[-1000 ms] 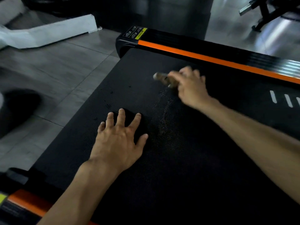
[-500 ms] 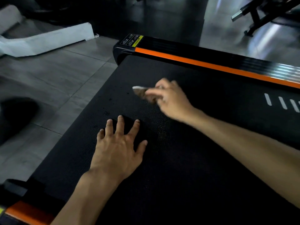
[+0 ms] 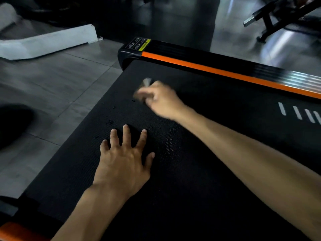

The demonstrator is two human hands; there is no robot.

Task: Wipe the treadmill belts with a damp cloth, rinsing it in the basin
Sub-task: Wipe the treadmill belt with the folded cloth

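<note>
The black treadmill belt [image 3: 199,171] fills most of the head view, with an orange side rail [image 3: 225,72] along its far edge. My right hand [image 3: 161,101] grips a small crumpled brownish-grey cloth [image 3: 146,83] and holds it on the belt near the far left corner; the hand and cloth are blurred by motion. My left hand [image 3: 123,159] rests flat on the belt nearer to me, fingers spread and straight. Small dark specks [image 3: 110,121] lie on the belt just beyond the left fingertips. No basin is in view.
Grey floor tiles [image 3: 52,94] lie left of the treadmill. A long white block [image 3: 48,42] rests on the floor at the upper left. A dark round object [image 3: 12,122] sits at the left edge. Black gym equipment [image 3: 278,14] stands at the upper right.
My right hand swept the cloth left and toward me across the belt, then back a little toward the far rail. My left hand has stayed flat in the same spot.
</note>
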